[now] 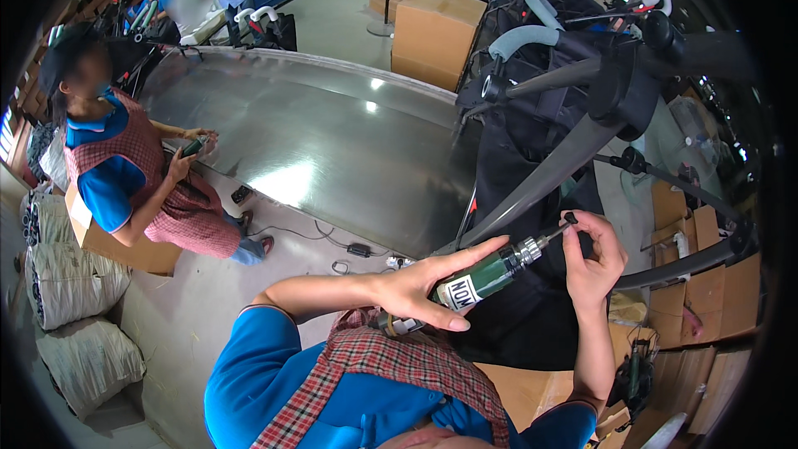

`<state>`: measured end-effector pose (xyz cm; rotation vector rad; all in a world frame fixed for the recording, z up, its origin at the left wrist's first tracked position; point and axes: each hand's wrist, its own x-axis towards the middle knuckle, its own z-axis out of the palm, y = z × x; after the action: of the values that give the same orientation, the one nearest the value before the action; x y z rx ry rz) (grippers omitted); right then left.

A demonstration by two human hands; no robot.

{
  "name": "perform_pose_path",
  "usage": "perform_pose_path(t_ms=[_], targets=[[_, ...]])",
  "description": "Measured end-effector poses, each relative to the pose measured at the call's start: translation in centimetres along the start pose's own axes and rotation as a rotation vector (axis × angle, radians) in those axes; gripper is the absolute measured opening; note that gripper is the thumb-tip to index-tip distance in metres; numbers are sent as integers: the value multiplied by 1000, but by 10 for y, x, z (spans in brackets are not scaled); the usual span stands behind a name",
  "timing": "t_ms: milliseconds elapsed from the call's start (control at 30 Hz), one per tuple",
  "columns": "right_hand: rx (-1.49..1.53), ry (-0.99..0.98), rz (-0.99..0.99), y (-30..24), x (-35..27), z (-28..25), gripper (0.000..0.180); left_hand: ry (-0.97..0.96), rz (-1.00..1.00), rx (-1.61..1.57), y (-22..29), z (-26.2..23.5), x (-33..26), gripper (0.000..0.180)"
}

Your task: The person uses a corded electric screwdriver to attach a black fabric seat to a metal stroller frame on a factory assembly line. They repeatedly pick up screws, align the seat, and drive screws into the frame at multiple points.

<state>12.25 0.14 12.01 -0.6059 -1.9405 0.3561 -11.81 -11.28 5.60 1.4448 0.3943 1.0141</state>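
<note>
Holding a driver (492, 275) and a small dark piece (571, 218) together.
A co-worker (133, 145) stands at far left beside the metal table (349, 137); near the middle, the left hand (413, 287) is wrapped around the green driver, which slants up to the right; at its bit (550, 238) tip, the right hand (595, 259) pinches the piece between thumb and finger, near the grey tube (544, 173).

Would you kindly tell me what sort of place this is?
Most likely a factory assembly workshop: the left hand holds a green power screwdriver beside a stroller-like frame, and a cardboard carton stands beyond the metal table.
</note>
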Motion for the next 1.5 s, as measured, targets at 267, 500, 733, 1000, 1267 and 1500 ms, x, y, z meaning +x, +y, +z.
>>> perform_pose_path(t_ms=[267,500,733,1000,1267,1500], targets=[[-148,20,-158,-10,2,-13,21,-32,-2,-65,-1,7,6,108],[-271,101,-409,-19,-7,-19,25,-184,-107,-520,6,13,9,121],[80,-85,149,20,24,-19,42,-137,121,-627,-4,1,-20,132],[-726,-286,350,125,-11,12,95,64,145,-599,-4,-7,-40,135],[-1187,-438,351,146,24,-50,58,88,183,-636,-13,-15,-57,137],[-552,-733,122,138,-26,10,63,106,138,-623,-6,-12,-63,136]])
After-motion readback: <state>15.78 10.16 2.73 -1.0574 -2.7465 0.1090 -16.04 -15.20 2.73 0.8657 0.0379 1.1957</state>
